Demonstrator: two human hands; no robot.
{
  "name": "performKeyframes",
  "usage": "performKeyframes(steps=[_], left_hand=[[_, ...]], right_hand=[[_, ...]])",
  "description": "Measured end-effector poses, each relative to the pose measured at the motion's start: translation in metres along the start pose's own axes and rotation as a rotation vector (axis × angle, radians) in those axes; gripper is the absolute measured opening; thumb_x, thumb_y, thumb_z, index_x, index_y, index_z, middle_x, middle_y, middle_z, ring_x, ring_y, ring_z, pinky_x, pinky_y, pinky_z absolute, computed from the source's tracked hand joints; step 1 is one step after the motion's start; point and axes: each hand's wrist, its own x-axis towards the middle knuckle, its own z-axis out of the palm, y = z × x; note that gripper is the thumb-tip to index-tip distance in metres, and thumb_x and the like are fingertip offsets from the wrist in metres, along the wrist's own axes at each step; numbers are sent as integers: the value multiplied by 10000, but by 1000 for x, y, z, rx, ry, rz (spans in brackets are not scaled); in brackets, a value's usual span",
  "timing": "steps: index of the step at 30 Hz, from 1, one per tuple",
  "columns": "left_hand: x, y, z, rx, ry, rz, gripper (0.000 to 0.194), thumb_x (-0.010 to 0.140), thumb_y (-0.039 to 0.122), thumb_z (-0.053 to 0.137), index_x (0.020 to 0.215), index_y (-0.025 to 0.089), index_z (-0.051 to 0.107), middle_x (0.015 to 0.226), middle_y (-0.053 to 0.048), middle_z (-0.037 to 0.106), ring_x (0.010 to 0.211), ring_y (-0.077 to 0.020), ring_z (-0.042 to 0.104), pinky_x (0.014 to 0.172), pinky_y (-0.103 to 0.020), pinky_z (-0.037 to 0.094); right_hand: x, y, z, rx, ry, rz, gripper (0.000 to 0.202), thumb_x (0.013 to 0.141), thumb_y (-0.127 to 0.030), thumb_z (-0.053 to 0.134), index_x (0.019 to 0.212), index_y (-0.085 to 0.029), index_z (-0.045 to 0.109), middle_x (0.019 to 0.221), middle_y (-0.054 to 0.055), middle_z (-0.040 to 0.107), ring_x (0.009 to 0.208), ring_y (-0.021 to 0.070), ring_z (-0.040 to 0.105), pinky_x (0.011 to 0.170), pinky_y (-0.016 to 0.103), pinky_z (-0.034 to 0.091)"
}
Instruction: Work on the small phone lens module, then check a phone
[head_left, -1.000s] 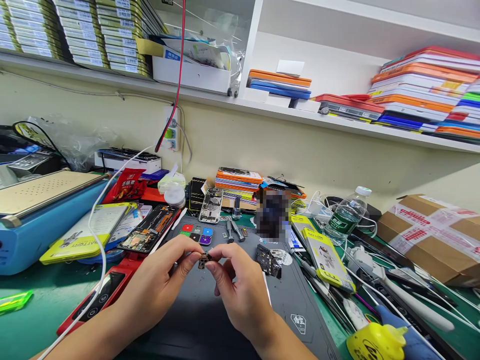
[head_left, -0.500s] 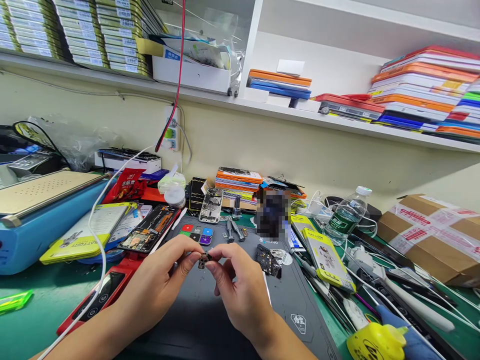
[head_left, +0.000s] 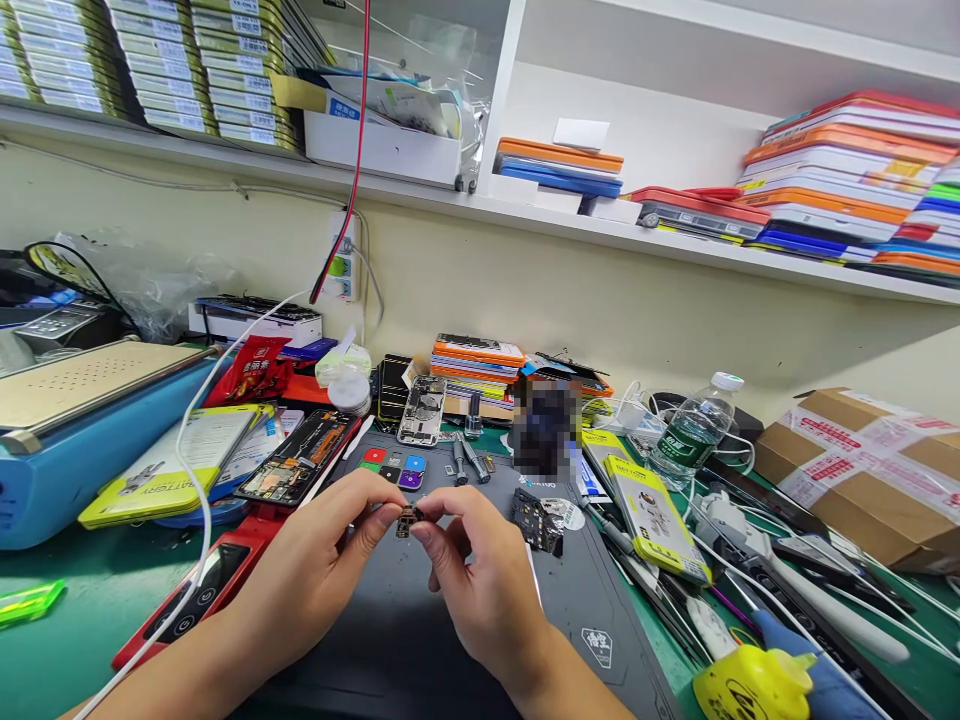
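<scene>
A small dark part with copper-coloured bits (head_left: 406,521) is held up over the dark grey mat (head_left: 375,640), between both hands. My left hand (head_left: 330,560) pinches its left side with thumb and forefinger. My right hand (head_left: 480,570) pinches the right side the same way, its other fingers curled in. The fingertips hide part of the piece. Beyond the hands, coloured square tiles (head_left: 412,479) and small grey tools (head_left: 471,458) lie on the mat. A black component (head_left: 534,520) rests to the right of my right hand.
An opened phone (head_left: 300,460) and a red device (head_left: 214,580) lie at left, crossed by a white cable. At right are yellow battery packs (head_left: 656,520), a water bottle (head_left: 694,430), a cardboard box (head_left: 862,480), cables and a yellow bottle (head_left: 754,685).
</scene>
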Motion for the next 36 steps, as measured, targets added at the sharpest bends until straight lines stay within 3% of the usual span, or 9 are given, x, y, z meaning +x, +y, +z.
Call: performKeyframes(steps=[16, 20, 23, 27, 36], left_hand=[[-3, -2, -1, -24, -16, -66, 337, 1174, 257, 411, 1116, 113, 710, 1116, 46, 580, 1062, 168, 528, 988, 154, 389], [-7, -4, 0, -26, -29, -119, 302, 1169, 315, 450, 1242, 168, 704, 1182, 64, 576, 1058, 179, 532, 932, 165, 394], [-9, -4, 1, -37, -57, -153, 343, 1171, 376, 452, 1229, 175, 724, 1174, 58, 581, 1029, 169, 536, 874, 150, 404], [-9, -5, 2, -59, -65, -194, 435, 1181, 419, 418, 1173, 129, 743, 1163, 25, 586, 1061, 149, 539, 919, 141, 412], [-7, -6, 0, -87, -81, -194, 435, 1189, 404, 391, 1174, 130, 729, 1165, 32, 580, 1080, 154, 536, 973, 142, 402]], right_hand=[[1, 1, 0, 3, 1, -5, 333, 1093, -383, 489, 1180, -153, 713, 1039, -43, 610, 728, -206, 471, 636, -155, 327], [1, 0, -2, -1, -9, 3, 343, 1094, -394, 488, 1191, -150, 708, 1062, -40, 610, 720, -204, 463, 637, -149, 331], [0, 0, -3, -2, -14, 14, 370, 1099, -413, 476, 1189, -139, 707, 1068, -26, 610, 736, -196, 472, 639, -140, 331], [0, 0, -2, -6, -27, 34, 420, 1104, -438, 460, 1164, -106, 711, 1050, 8, 610, 789, -175, 503, 643, -122, 322], [2, -2, -2, -5, -27, 42, 419, 1106, -442, 454, 1163, -118, 713, 1063, 6, 608, 839, -174, 523, 657, -121, 324]])
